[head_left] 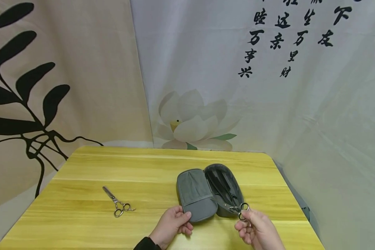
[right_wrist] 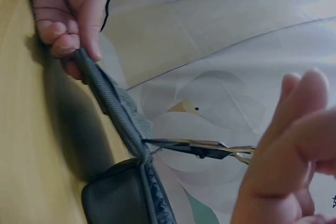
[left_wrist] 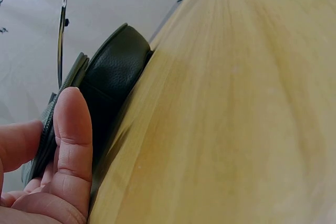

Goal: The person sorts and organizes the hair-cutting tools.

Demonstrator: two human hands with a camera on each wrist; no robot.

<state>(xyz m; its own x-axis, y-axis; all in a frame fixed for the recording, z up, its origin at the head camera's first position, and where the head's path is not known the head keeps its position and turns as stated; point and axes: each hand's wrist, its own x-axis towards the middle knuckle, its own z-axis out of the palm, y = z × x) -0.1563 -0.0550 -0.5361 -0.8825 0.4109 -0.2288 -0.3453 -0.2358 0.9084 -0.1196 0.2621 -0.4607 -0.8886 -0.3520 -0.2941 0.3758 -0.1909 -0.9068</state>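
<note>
A grey zip case [head_left: 196, 189] lies unfolded on the table, with long dark tools [head_left: 222, 184] tucked in its deeper right half. My left hand [head_left: 173, 224] pinches the near left corner of the flat half, thumb on top, fingers beneath; the left wrist view shows this flap [left_wrist: 47, 124] raised off the wood. By their finger rings, my right hand [head_left: 259, 225] holds hairdressing scissors [head_left: 235, 209] over the case's near end. Their blades [right_wrist: 184, 144] point towards the case in the right wrist view. Thinning scissors [head_left: 113, 198] rest on the table to the left, untouched.
The yellow wood-grain table [head_left: 81, 166] has rounded far corners. Behind it hangs a printed curtain [head_left: 200, 69] with a lotus, dark leaves and written characters.
</note>
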